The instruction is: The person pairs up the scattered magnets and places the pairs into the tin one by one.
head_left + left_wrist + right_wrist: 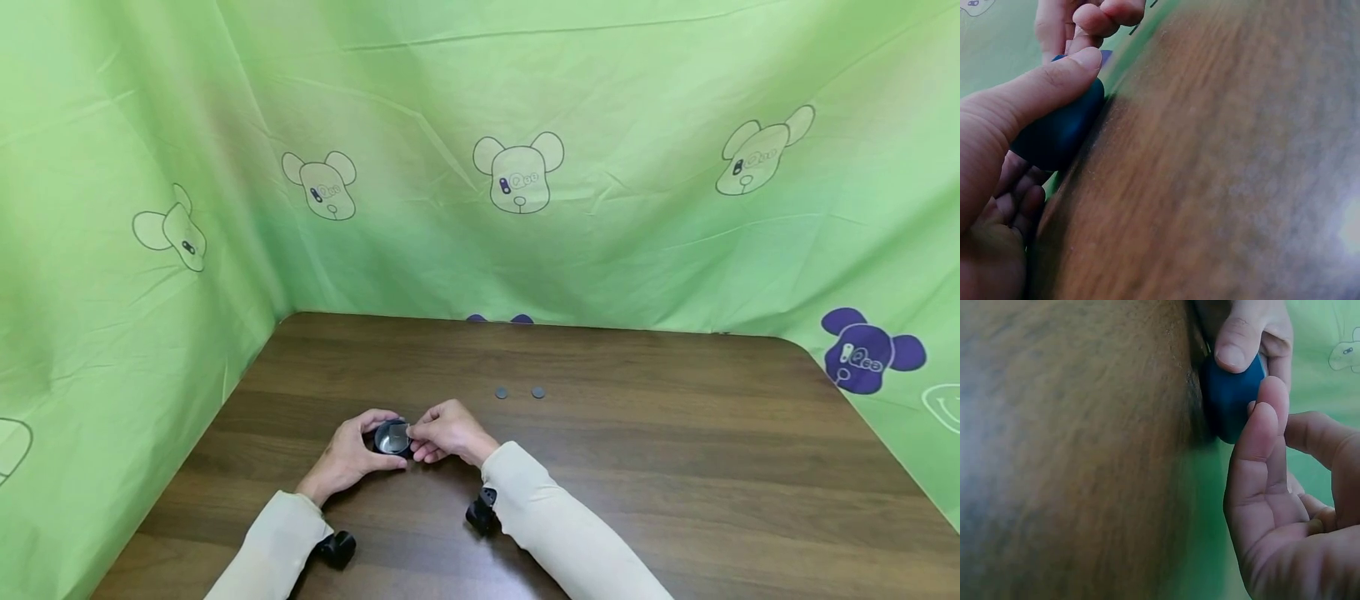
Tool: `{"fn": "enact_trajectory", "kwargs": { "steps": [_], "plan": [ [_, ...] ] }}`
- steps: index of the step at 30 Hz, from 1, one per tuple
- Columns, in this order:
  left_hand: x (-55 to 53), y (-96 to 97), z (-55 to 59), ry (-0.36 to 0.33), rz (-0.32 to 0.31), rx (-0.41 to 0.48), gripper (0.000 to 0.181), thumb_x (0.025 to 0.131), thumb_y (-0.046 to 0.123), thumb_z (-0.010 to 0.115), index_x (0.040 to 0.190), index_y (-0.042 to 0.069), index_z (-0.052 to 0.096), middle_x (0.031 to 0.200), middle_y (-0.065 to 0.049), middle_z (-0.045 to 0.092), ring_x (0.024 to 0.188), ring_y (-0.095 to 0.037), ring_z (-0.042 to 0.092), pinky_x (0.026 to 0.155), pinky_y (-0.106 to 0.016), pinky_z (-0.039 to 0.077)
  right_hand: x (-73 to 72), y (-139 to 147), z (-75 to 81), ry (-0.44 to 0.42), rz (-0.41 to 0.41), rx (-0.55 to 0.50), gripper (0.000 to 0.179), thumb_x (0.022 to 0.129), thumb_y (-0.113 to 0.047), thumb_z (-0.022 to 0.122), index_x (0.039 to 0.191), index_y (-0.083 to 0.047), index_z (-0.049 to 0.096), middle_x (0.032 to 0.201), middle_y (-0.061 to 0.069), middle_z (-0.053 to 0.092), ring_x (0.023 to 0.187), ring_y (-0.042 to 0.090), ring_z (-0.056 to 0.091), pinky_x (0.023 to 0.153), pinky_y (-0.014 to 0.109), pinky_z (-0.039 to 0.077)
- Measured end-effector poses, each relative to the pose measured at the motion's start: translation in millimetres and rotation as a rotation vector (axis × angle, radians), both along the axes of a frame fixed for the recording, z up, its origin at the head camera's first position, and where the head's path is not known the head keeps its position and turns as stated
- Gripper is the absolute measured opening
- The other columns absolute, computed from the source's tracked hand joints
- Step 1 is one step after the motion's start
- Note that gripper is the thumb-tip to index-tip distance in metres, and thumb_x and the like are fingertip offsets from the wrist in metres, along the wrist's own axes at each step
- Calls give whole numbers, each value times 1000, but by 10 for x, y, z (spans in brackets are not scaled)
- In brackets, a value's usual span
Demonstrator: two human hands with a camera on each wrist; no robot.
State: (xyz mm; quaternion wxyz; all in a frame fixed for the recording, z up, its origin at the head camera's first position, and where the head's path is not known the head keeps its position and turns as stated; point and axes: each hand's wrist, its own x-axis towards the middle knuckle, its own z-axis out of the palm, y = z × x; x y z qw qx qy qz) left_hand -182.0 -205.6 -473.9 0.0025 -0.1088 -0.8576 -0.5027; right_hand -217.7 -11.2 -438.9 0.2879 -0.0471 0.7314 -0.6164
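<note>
A small round dark container (387, 447) with a shiny metallic inside sits on the table between both hands; its outside looks dark blue in the wrist views. My left hand (351, 454) holds it from the left, thumb along the near side and fingers curved round the far side. From the right, my right hand (448, 432) reaches over the rim, thumb and forefinger pinching a thin, flat greyish piece (400, 434) at the container's mouth. The right hand's other fingers (1254, 434) lie close against the container's outer wall. The pinched piece is hidden in both wrist views.
Two small grey discs (501, 392) lie side by side on the brown wooden table (675, 433), beyond the right hand. A green cloth (420, 250) with bear-head prints hangs behind and to the left. Black wrist cameras (337, 550) sit under both sleeves.
</note>
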Motion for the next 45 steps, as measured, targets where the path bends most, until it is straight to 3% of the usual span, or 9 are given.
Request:
{"fn": "enact_trajectory", "kwargs": {
  "steps": [13, 18, 26, 32, 36, 40, 45],
  "plan": [
    [18, 12, 19, -22, 30, -11, 62, 64, 15, 95, 119, 7, 67, 116, -5, 71, 106, -20, 62, 93, -27, 44, -32, -47, -4, -50, -27, 18, 11, 93, -5, 67, 83, 1, 65, 64, 7, 64, 48, 7, 59, 46, 18, 50],
    [15, 19, 12, -7, 19, -7, 62, 65, 15, 95, 119, 4, 66, 116, -7, 71, 107, -22, 63, 93, -27, 45, -33, -32, -39, -57, -38, -2, 22, 98, -15, 65, 81, -1, 62, 61, 6, 62, 47, 7, 59, 46, 19, 51],
    [0, 5, 16, -16, 4, -5, 62, 67, 15, 94, 120, 3, 65, 116, -9, 70, 104, -21, 62, 90, -26, 45, -44, -24, -65, -62, -40, -7, 22, 96, -14, 67, 79, -1, 63, 61, 6, 62, 47, 7, 59, 45, 19, 50],
    [-28, -28, 65, -41, -41, 26, 64, 70, 14, 92, 125, 0, 61, 122, -13, 67, 106, -25, 62, 90, -27, 48, -64, 27, -41, -38, -40, -19, 22, 98, -17, 65, 87, 3, 65, 66, 7, 63, 50, 9, 61, 49, 21, 53],
    [-90, -24, 114, -47, -68, 47, 58, 80, 18, 86, 128, -1, 59, 126, -15, 65, 111, -29, 62, 94, -36, 49, -83, 103, -31, -14, -43, -24, 25, 99, -18, 65, 92, 6, 66, 68, 8, 65, 51, 9, 62, 50, 22, 54],
    [-161, 11, 188, -32, -82, 43, 54, 85, 19, 82, 129, -2, 59, 127, -16, 65, 117, -32, 60, 99, -48, 47, -98, 177, -13, 43, -18, -23, 27, 99, -17, 64, 98, 10, 67, 72, 10, 67, 53, 10, 63, 52, 24, 56],
    [-253, 114, 304, -17, -115, 38, 54, 84, 18, 82, 129, -1, 60, 127, -18, 65, 120, -35, 59, 101, -52, 46, -114, 300, 40, 142, 38, 19, 24, 97, -11, 67, 107, 11, 67, 79, 15, 71, 58, 13, 65, 58, 30, 59]
  ]
}}
